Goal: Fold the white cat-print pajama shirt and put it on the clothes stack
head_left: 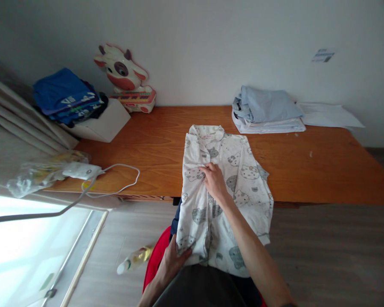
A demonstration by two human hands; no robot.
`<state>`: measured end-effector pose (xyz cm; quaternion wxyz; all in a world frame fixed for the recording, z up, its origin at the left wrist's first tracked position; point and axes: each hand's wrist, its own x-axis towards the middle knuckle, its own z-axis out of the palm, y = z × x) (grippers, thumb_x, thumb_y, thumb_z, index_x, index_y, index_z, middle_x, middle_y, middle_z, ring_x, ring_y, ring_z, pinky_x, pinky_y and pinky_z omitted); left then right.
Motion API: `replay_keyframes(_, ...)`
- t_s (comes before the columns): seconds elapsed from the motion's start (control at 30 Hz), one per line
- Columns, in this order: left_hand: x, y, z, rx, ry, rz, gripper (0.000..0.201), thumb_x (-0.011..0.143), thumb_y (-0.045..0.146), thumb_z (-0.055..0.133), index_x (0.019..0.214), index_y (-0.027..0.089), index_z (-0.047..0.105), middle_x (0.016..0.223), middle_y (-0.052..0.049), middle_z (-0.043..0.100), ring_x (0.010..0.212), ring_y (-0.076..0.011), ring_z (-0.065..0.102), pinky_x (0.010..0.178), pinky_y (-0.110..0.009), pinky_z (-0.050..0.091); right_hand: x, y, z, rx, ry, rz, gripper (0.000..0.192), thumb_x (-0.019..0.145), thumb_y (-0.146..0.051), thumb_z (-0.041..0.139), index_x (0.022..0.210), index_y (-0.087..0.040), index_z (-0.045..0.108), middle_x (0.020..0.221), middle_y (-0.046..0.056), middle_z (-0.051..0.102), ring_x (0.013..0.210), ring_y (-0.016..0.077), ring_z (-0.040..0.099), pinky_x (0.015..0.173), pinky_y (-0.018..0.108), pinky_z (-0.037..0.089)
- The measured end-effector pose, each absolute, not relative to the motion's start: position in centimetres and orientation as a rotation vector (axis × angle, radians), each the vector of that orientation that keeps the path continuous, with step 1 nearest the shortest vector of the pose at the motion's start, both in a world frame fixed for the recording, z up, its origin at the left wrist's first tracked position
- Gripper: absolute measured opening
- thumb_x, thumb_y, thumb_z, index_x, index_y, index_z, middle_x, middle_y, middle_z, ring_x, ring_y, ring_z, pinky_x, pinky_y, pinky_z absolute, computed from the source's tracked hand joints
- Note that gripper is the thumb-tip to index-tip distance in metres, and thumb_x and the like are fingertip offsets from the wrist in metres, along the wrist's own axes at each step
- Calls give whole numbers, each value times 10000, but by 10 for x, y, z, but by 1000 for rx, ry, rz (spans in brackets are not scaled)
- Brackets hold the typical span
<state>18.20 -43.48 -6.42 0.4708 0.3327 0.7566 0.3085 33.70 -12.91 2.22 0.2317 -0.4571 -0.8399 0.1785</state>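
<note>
A white cotton garment printed with grey cartoon cats [230, 170] lay spread over the near edge of a long orange-brown wooden table [307, 166], its collar end flat on the tabletop and its lower half hanging off the edge toward the person. The right hand [215, 181] rested palm-down on the middle of the garment, fingers together and extended, pressing the cloth flat along its central fold rather than closing around anything. The left hand [173, 260] was lower down, below the table edge, its fingers pinched shut on the bottom left hem of the same garment.

On the far side of the table, against the pale wall, sat a folded stack of light blue and white clothes [265, 111], well apart from the printed garment, with loose white paper sheets [331, 115] just beside the stack. At the left end stood a white cardboard box [104, 123] bearing a pile of folded blue shirts [65, 96], and next to it a red-and-white plastic cow toy [124, 76]. A white plastic device with a looping white cable [83, 170] lay near the left front corner. A white-and-yellow bottle [134, 259] lay on the grey floor (its label was too small to read), close to the left hand.
</note>
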Motion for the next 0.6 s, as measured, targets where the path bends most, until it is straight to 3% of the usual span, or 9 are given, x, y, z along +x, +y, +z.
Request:
replay_keyframes(0.13,175,-441,-69,862,1844,766,559,784,566,802,1270,325,664,1172,-55,804,1144,-394,753,983,-550,602,357,-163,27,-1218,-2070,450,432,1040,-148,551,1445,-255,658,1411,118,635,1264,284,586,1106,478,497)
replay_keyframes(0.23,167,-448,-73,883,1826,769,653,826,533,798,1410,362,562,1232,-56,787,1153,-369,759,997,-562,610,398,-216,14,-1169,-1809,498,346,1065,-211,546,1375,-276,686,1325,97,679,1259,263,622,1094,474,525)
replay_keyframes(0.37,156,-445,-67,1127,1962,823,723,884,485,784,1517,310,482,1322,-104,726,1186,-359,733,992,-575,619,480,-294,-30,-1413,-1504,434,280,1039,-292,618,1296,-251,718,1262,108,707,1207,287,655,1078,521,528)
replay_keyframes(0.47,159,-420,-49,1513,2026,949,450,931,391,760,1350,280,640,1341,-115,693,1258,-354,679,1038,-560,587,539,-330,-66,-1694,-1242,428,448,994,-432,684,1382,-209,661,1374,156,677,1277,323,630,1122,562,491)
replay_keyframes(0.53,173,-390,-31,1712,1845,1029,263,973,291,714,1235,279,701,1253,-97,720,1199,-311,694,1004,-486,596,567,-339,-85,-1785,-1087,605,678,929,-544,736,1488,-193,579,1449,184,653,1297,339,635,1116,561,507)
replay_keyframes(0.6,196,-353,-10,1825,1603,1060,204,998,230,675,1193,275,715,1171,-87,739,1124,-276,708,967,-434,597,583,-340,-96,-1792,-965,889,835,848,-637,782,1513,-185,558,1431,188,683,1245,343,682,1064,533,558)
